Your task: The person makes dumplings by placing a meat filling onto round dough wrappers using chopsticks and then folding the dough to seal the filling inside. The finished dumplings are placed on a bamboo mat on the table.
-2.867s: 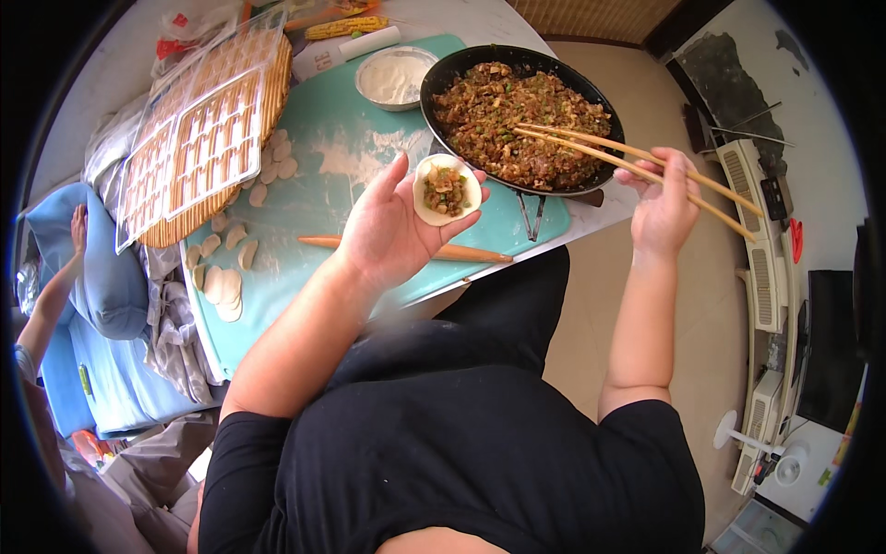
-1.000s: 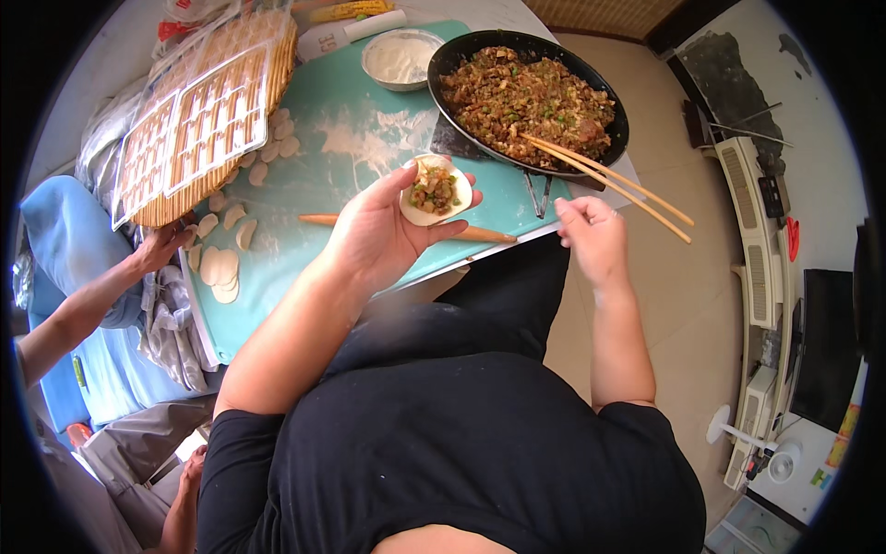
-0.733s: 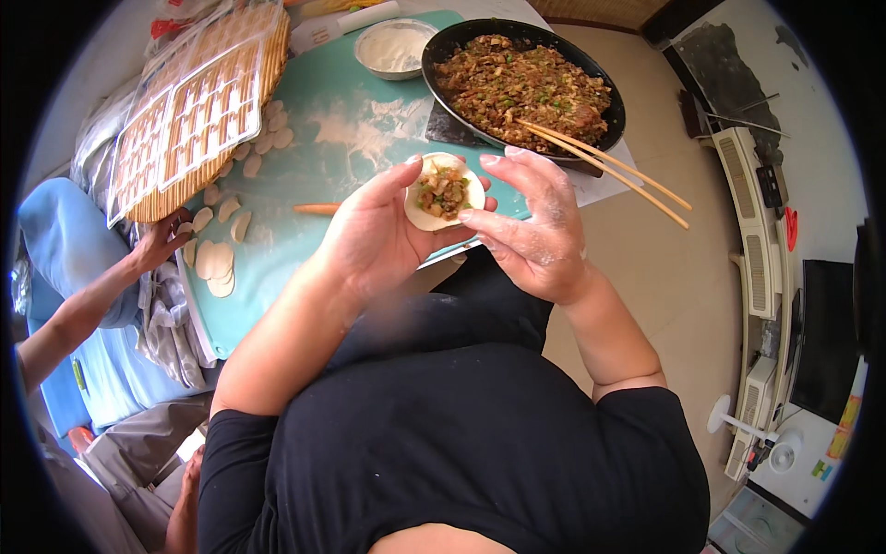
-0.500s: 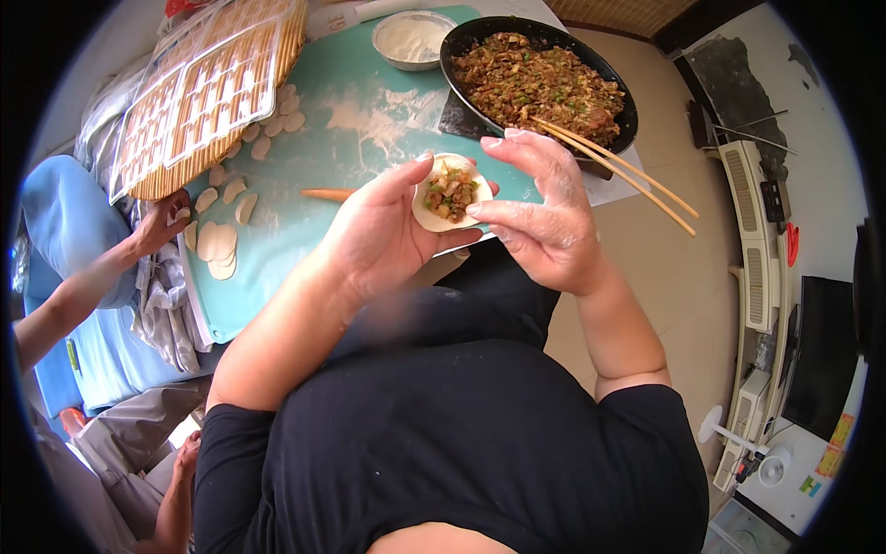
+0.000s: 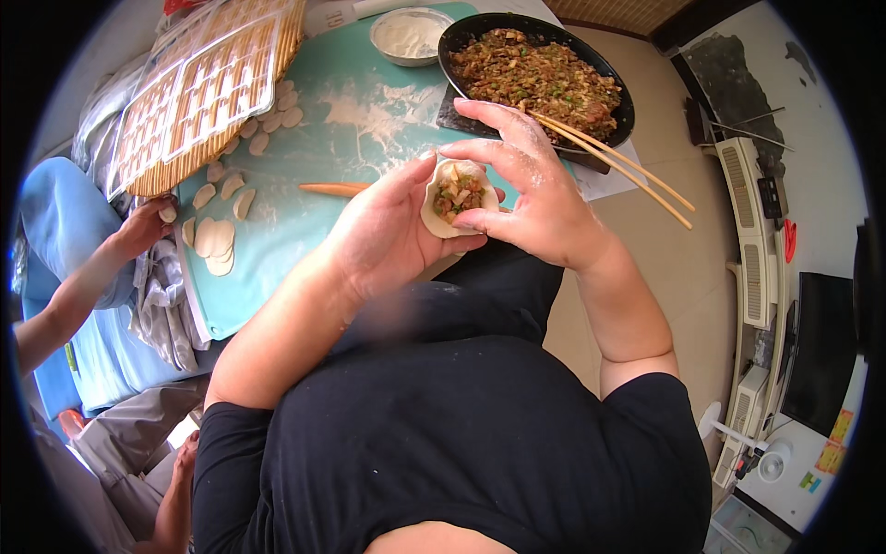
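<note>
A round dumpling wrapper (image 5: pixel 431 220) lies in my left hand (image 5: pixel 383 222), cupped by its fingers with the thumb at the upper rim. Chopped filling (image 5: pixel 461 196) sits in the middle of the wrapper, still uncovered. My floury right hand (image 5: pixel 552 208) has its thumb and index finger closed on the wrapper's right and upper edge, the other fingers raised. Beyond my hands stands a black pan (image 5: pixel 630 115) heaped with the same filling (image 5: pixel 540 81). Wooden chopsticks (image 5: pixel 637 168) rest across its near rim. A wooden rolling pin (image 5: pixel 332 189) lies left of my left hand.
On the flour-dusted green mat (image 5: pixel 286 249) lie flat dough rounds (image 5: pixel 214 238) and more pieces toward the back left. A bowl of flour (image 5: pixel 409 35) stands beside the pan. A slatted tray (image 5: pixel 208 102) covers the far left corner. Another person's hand (image 5: pixel 146 226) holds dough at the left edge.
My right hand has closed in on the wrapper, thumb and index finger now at its rim. The wrapper has shifted slightly right and its edges curl up more.
</note>
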{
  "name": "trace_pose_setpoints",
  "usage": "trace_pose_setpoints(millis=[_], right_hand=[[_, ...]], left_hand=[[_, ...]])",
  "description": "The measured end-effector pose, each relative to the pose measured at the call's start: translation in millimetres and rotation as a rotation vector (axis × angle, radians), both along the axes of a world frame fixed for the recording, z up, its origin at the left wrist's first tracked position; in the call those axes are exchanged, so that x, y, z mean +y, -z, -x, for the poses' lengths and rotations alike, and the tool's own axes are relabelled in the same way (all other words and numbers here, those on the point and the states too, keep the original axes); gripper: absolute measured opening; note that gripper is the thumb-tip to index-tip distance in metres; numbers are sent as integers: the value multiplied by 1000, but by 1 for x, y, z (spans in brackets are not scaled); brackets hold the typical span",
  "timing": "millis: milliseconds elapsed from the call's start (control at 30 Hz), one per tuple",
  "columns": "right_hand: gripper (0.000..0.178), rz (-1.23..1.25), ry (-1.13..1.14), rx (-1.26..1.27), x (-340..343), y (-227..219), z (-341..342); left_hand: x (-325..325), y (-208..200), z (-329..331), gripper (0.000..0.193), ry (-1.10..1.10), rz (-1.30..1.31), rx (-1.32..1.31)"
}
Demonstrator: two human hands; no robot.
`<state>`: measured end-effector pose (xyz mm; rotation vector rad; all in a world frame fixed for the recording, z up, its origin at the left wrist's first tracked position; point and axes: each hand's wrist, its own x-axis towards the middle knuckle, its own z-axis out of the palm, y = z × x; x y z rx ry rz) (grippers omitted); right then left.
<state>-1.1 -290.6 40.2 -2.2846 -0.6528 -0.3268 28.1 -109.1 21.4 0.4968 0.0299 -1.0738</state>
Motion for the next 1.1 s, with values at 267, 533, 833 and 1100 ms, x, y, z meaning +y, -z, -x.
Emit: trace_pose_setpoints(millis=[267, 533, 833, 1100], right_hand=[[56, 2, 37, 96, 7, 1, 0], [36, -108, -100, -58, -12, 5, -1], [25, -9, -138, -372, -3, 13, 6], [22, -56, -87, -531, 12, 22, 4]], left_hand=[[-1, 0, 1, 45, -14, 7, 11], [7, 9, -4, 47, -21, -9, 25], [7, 5, -3, 35, -79, -108, -31], [5, 1, 5, 29, -183, -284, -335]])
